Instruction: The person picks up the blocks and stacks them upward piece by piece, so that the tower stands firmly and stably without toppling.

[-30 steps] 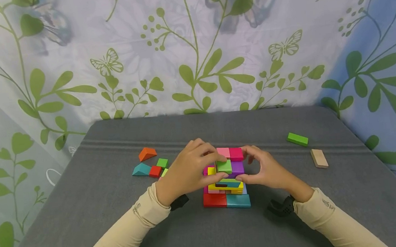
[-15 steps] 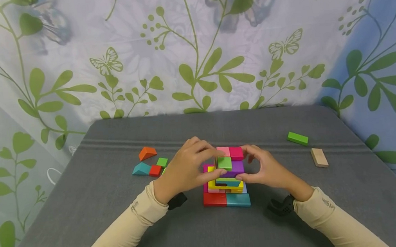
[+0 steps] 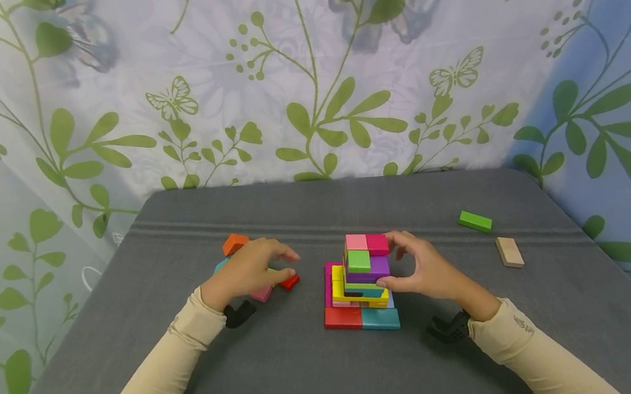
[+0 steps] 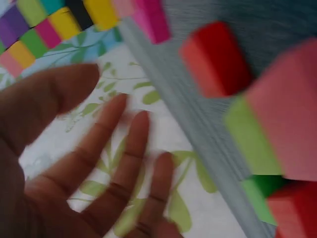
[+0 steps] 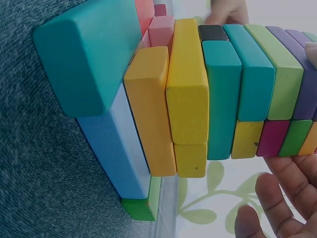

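Observation:
A tower of coloured wooden blocks (image 3: 368,272) stands mid-table, with a small green block (image 3: 358,260) near its top and red and teal blocks at its foot. My right hand (image 3: 426,268) holds its upper part from the right, thumb at the near side and fingers behind; the right wrist view shows the thumb by a purple block (image 5: 297,74). Away to the left, my left hand (image 3: 248,268) hovers among loose blocks with its fingers spread and nothing in them. Near its fingertips lies a red block (image 3: 290,283), and a pink block (image 3: 262,294) shows beneath the palm.
Behind the left hand lie an orange block (image 3: 235,243) and a partly covered teal block (image 3: 221,265). On the right side of the grey table are a long green block (image 3: 475,221) and a plain wood block (image 3: 509,252). A patterned curtain (image 3: 306,85) hangs behind the table's far edge.
My left hand has let go of the small green block, which stays on the tower, and has moved left over the loose blocks. The right hand has kept its place.

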A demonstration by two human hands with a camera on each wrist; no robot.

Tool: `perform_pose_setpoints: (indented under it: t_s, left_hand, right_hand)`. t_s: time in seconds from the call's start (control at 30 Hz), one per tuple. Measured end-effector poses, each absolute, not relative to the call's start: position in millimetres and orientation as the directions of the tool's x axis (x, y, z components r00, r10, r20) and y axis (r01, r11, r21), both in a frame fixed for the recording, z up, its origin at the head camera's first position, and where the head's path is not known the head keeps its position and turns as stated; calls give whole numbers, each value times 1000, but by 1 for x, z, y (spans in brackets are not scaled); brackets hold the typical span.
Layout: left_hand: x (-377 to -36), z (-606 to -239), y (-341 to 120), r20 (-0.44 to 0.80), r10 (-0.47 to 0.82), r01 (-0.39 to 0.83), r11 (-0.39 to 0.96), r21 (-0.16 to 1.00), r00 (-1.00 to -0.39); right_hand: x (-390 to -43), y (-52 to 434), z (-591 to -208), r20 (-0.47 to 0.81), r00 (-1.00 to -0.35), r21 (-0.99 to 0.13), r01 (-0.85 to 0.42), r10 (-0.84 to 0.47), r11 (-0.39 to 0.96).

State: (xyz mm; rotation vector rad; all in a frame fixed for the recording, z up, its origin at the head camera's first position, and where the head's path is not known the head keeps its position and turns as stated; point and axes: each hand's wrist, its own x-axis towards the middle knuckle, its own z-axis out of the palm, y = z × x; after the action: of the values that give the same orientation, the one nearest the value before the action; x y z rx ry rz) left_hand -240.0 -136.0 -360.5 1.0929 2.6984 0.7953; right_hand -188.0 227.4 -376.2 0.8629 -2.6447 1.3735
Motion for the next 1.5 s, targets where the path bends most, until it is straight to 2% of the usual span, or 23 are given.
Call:
perform_pose_setpoints:
  t_s: [0.13,0.27,0.47,0.63,0.83,1.07,1.17,1.27,1.5]
  left_hand:
    - [-241,-371,-140,18,620,581,725,369,-785]
    - [-240,-377,-139,14,585,567,779,267,-811]
    - [-240,-384,-135,26,589,580,787,211,-808]
    - [-243,-386,-136,41,625,611,744,271,-779]
    - [-242,-378,-134,106,644,618,655,435,-757]
    - [-232,-357,-125,285,584,621,522,585,-760]
    - [-227,-347,-117,387,555,657,446,608,-736]
    - [-223,-340,-106,478,551,712,360,604,-684]
    - [-214,-330,-74,539,590,771,250,585,-601]
  right_hand:
    - [-188,227,-377,279,-846,-743,-490,-455,455]
    - [-188,227,-377,279,-846,-744,-489,-454,455]
    - [-187,227,-376,282,-846,-746,-490,-453,450]
    - [-188,227,-377,288,-844,-744,-495,-453,449]
    - [-188,227,-378,291,-842,-742,-499,-454,449]
    - [-188,227,-377,298,-839,-740,-504,-456,446]
    - [-188,227,-377,299,-837,-743,-506,-458,439]
    - [-188,227,-377,298,-837,-748,-504,-460,433]
    - [-190,228,-379,323,-818,-741,-532,-476,411]
